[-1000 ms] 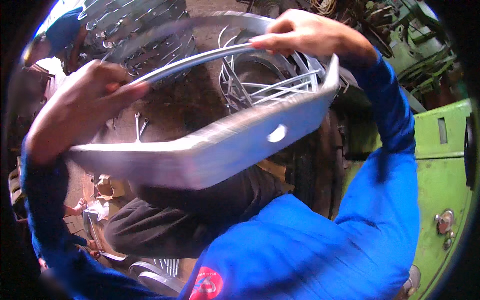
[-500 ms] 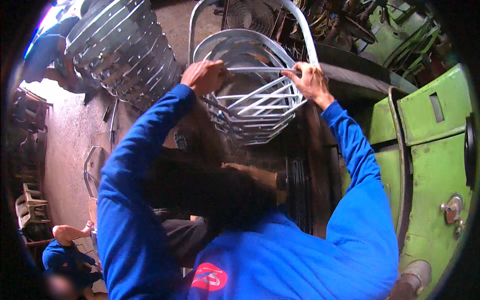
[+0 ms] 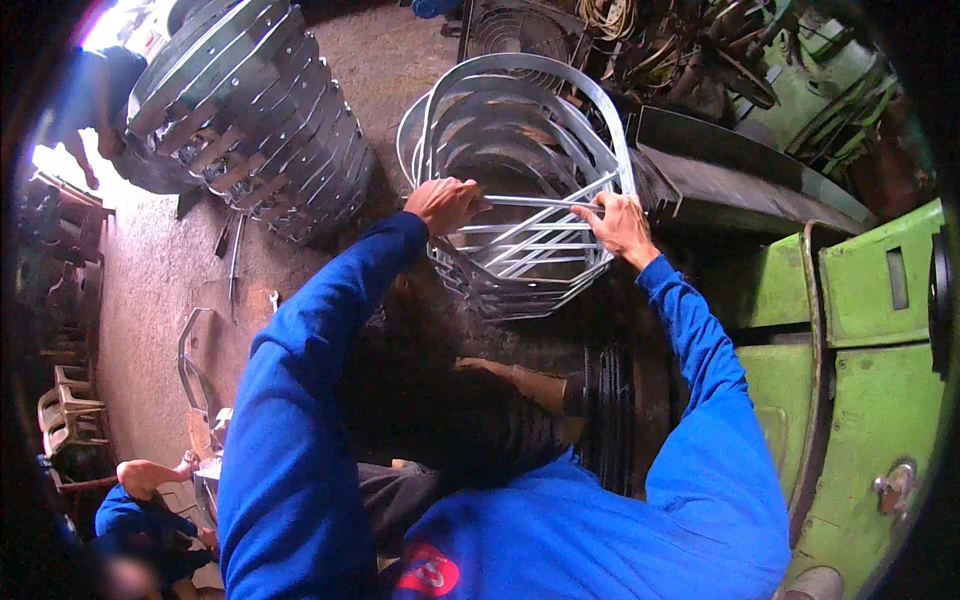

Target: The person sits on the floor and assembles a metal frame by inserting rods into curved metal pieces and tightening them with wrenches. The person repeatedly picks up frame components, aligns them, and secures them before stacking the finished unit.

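Both my hands are on a galvanized metal hoop frame [image 3: 622, 150], a rounded band with a straight crossbar. My left hand [image 3: 447, 205] is closed on the left end of its crossbar. At the right end, my right hand [image 3: 617, 228] grips the same frame, thumb along the bar. Directly under it stands a stack of similar metal frames [image 3: 545, 308], with rounded bands at the far side and several bars crossing at the near side. Whether the held frame touches the stack, I cannot tell.
A taller stack of metal frames [image 3: 270, 130] stands at the left. Green machinery [image 3: 880, 400] fills the right side, and a dark metal trough [image 3: 740, 170] lies at the far right. One co-worker [image 3: 145, 515] sits at the lower left; another person [image 3: 95, 95] is at the upper left.
The held hoop frame has come down and nearer, over the stack. Both hands have moved with it, still gripping. My view has also shifted slightly.
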Available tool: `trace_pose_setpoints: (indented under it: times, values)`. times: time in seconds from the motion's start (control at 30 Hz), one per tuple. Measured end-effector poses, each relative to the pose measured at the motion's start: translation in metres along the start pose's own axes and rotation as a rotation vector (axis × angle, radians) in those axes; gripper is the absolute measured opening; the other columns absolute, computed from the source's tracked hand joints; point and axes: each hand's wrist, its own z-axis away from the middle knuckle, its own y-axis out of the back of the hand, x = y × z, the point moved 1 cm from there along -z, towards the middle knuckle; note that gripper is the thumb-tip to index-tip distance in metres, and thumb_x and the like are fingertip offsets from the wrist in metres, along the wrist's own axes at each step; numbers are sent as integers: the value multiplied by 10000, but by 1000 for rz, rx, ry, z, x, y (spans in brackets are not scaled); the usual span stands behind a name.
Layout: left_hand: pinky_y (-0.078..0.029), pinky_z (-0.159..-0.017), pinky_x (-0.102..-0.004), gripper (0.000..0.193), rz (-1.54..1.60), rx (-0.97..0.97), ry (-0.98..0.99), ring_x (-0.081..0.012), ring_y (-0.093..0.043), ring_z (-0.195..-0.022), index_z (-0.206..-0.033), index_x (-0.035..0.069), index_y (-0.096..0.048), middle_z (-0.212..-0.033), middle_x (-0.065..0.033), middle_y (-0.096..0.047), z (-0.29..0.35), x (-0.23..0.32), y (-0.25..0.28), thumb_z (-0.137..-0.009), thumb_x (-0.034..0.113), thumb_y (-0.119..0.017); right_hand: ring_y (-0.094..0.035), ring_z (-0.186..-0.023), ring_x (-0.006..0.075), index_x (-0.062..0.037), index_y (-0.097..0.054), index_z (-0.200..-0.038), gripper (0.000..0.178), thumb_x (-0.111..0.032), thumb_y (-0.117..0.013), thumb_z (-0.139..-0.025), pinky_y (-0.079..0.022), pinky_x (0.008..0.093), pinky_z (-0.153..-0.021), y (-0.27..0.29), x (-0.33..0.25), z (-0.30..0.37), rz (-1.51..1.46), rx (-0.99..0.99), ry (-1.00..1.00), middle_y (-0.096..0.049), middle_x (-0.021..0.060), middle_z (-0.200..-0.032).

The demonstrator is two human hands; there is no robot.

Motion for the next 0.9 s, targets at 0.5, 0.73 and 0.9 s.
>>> trace_pose_setpoints:
  times: [0.5, 0.73, 0.9]
  values:
    - [-533, -691, -451, 452, 207, 227, 18, -380, -664, -760, -935, 29, -687, -846, -205, -686, 16, -54, 76, -920, 470, -592, -630, -881, 322, -42, -644, -895, 325, -367, -639, -897, -462, 449, -765, 7, -23, 7, 17, 234, 209, -655, 127, -902]
    - [-501, -792, -463, 357, -36, 64, 179, -385, -631, -932, -962, 12, -673, -971, -208, -666, 202, -90, 107, -923, 347, -554, -648, -754, 311, -26, -662, -802, 200, -211, -672, -876, -503, 393, -704, -8, -162, 89, -382, 176, 347, -658, 149, -787]
    - [-495, -791, -480, 364, -175, -282, 714, -387, -621, -944, -1015, 39, -636, -985, -202, -649, 421, -65, 96, -810, 332, -702, -641, -904, 279, -40, -615, -1074, 305, -308, -620, -927, -488, 362, -816, -44, -264, 177, -959, -207, 218, -646, 129, -930]
